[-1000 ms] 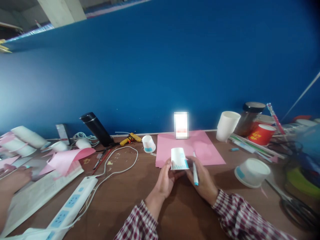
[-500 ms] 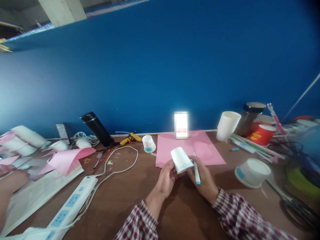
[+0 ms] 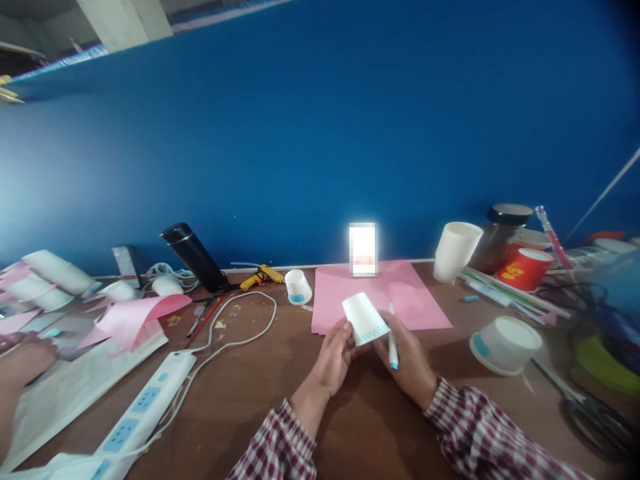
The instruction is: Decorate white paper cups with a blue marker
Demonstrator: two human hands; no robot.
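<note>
A white paper cup, tilted with a blue zigzag line drawn near its rim, is held above the table's edge of the pink paper. My left hand grips it from the left, thumb on its side and fingers partly hidden beneath. In my right hand a white marker with a blue end lies between the fingers, its blue end pointing down toward me. The right fingertips are behind the cup, so whether they also touch it is hard to tell.
A bright blurred rectangle stands behind the paper. White cups, a larger white cup, a lidded tub and scissors lie around. Leftward are a power strip, a glue gun, a black flask and another person's hand.
The cup has turned slightly in my hands, its zigzag rim tilting up at the right. The marker has shifted a little with my right hand. The other person's hand has moved slightly.
</note>
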